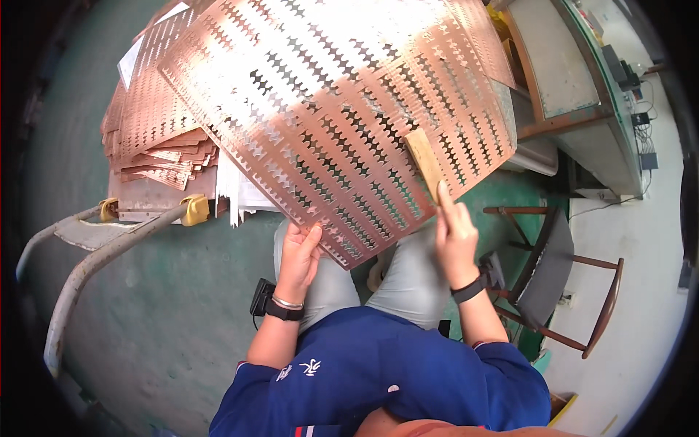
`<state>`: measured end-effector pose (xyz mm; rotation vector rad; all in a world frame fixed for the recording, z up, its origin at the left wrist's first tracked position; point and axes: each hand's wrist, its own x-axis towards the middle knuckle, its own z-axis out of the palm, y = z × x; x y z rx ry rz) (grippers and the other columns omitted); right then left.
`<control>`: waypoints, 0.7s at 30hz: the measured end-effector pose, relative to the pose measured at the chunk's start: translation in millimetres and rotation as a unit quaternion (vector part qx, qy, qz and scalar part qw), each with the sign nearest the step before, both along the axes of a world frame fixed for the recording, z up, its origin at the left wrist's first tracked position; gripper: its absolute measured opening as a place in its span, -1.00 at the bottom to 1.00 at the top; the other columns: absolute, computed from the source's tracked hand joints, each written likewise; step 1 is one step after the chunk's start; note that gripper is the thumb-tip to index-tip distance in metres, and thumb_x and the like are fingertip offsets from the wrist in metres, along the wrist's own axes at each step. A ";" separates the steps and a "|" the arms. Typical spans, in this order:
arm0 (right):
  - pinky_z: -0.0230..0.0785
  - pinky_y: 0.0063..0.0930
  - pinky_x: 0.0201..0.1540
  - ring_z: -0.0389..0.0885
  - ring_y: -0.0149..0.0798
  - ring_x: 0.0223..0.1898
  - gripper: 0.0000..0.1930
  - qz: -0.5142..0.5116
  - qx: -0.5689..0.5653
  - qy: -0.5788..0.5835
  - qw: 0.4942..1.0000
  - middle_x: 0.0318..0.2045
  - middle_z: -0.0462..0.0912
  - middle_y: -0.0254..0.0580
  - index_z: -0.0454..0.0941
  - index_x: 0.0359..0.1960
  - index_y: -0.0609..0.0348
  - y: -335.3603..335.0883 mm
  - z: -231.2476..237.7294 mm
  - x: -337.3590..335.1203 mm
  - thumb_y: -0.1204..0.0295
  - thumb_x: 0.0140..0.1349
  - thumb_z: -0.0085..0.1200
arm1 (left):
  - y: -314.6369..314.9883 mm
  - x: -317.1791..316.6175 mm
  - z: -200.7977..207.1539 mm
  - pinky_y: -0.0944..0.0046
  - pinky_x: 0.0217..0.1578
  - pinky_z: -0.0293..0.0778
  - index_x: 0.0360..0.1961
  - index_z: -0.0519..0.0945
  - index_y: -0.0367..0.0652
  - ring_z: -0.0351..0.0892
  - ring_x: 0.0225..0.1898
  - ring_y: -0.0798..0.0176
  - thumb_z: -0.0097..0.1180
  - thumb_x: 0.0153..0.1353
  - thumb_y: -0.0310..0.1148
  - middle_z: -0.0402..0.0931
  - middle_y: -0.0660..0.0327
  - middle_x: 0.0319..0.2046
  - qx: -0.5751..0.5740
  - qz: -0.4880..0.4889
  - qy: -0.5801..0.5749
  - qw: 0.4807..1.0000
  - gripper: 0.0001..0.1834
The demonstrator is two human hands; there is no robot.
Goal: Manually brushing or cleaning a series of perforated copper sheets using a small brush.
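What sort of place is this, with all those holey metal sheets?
Probably a workshop or small factory. The left hand holds a big copper-coloured sheet full of cut-out holes, the right hand a wooden-looking block, and more such sheets are piled nearby.

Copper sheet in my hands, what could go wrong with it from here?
The wooden block, held in the bare right hand, might snag in the sheet's cut-outs and bend the thin metal between them. The bare left hand pinches the near edge, so a slip could cut the fingers. The stack on the left lies unevenly, so its sheets might slide if bumped.
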<state>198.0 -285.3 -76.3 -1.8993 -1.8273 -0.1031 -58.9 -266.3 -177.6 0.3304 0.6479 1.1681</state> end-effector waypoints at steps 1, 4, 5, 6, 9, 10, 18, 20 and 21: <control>0.39 -0.24 -0.54 0.46 -0.08 -0.60 -0.42 -0.003 -0.018 0.010 1.000 -0.52 0.38 -0.16 0.40 0.28 -0.21 -5.9 -2.8 -4.4 0.52 0.19 0.13 | 0.3 0.7 -1.0 0.11 0.12 0.47 0.15 0.38 -0.13 0.49 0.10 0.24 0.06 0.32 -0.50 0.48 0.18 0.08 0.001 0.000 -0.001 1.000 -0.63; 0.41 -0.27 -0.49 0.49 -0.12 -0.57 -0.44 0.032 -0.030 0.004 0.999 -0.53 0.40 -0.17 0.45 0.24 -0.19 -13.9 3.8 -6.6 0.54 0.18 0.13 | -1.4 -3.9 -4.2 0.11 0.12 0.47 0.13 0.39 -0.13 0.50 0.08 0.25 0.06 0.32 -0.49 0.49 0.19 0.07 0.001 -0.012 -0.011 1.000 -0.64; 0.41 -0.28 -0.48 0.49 -0.12 -0.57 -0.46 0.019 -0.012 0.026 0.999 -0.52 0.42 -0.16 0.46 0.23 -0.17 -12.4 4.9 -0.6 0.55 0.19 0.12 | -2.0 -3.6 -1.4 0.10 0.12 0.47 0.13 0.39 -0.13 0.51 0.07 0.25 0.06 0.32 -0.49 0.50 0.19 0.06 0.001 -0.012 -0.014 1.000 -0.64; 0.41 -0.30 -0.46 0.48 -0.12 -0.57 -0.48 0.007 0.007 0.049 0.999 -0.51 0.44 -0.15 0.47 0.22 -0.14 -9.1 6.0 6.9 0.55 0.21 0.10 | -2.6 -3.4 1.0 0.10 0.11 0.47 0.13 0.40 -0.12 0.51 0.07 0.25 0.07 0.32 -0.49 0.50 0.19 0.05 0.000 -0.012 -0.016 1.000 -0.65; 0.41 -0.31 -0.37 0.49 -0.15 -0.52 -0.52 -0.028 0.051 0.088 0.994 -0.41 0.55 -0.05 0.31 0.32 0.11 -0.8 10.5 17.3 0.39 0.37 -0.04 | -4.6 -4.0 5.2 0.18 0.04 0.52 0.11 0.39 -0.10 0.55 0.02 0.29 0.01 0.35 -0.53 0.53 0.19 0.02 -0.009 -0.011 -0.016 1.000 -0.68; 0.42 -0.31 -0.35 0.52 -0.15 -0.49 -0.50 -0.075 -0.003 0.144 0.987 -0.36 0.58 -0.01 0.26 0.34 0.15 -4.3 16.4 15.2 0.36 0.39 -0.06 | -4.8 -3.4 5.7 0.18 0.04 0.52 0.11 0.39 -0.10 0.55 0.02 0.29 0.01 0.35 -0.53 0.53 0.19 0.02 -0.010 -0.007 -0.014 1.000 -0.68; 0.46 -0.28 -0.10 0.63 -0.04 -0.16 -0.55 0.005 0.033 0.066 0.997 -0.06 0.62 0.01 0.34 0.30 0.08 9.6 14.3 12.3 0.42 0.37 -0.04 | -5.9 -1.5 15.0 0.19 0.11 0.44 0.16 0.38 -0.12 0.50 0.08 0.30 0.04 0.34 -0.51 0.51 0.21 0.06 0.007 -0.016 -0.037 0.999 -0.63; 0.48 -0.28 -0.21 0.62 -0.08 -0.28 -0.57 0.030 0.077 0.042 0.996 -0.18 0.62 -0.05 0.42 0.26 0.00 17.5 20.3 5.4 0.46 0.34 -0.01 | -6.1 -2.9 17.0 0.19 0.13 0.42 0.16 0.38 -0.11 0.48 0.09 0.31 0.04 0.33 -0.51 0.50 0.21 0.07 0.005 -0.010 -0.031 0.999 -0.62; 0.47 -0.30 -0.29 0.60 -0.12 -0.35 -0.56 0.022 0.062 0.010 0.998 -0.25 0.60 -0.10 0.44 0.25 -0.05 18.7 23.5 3.5 0.46 0.32 0.03 | -6.5 -3.5 17.8 0.19 0.16 0.39 0.16 0.38 -0.11 0.47 0.11 0.32 0.05 0.32 -0.52 0.49 0.21 0.08 0.003 -0.011 -0.026 1.000 -0.62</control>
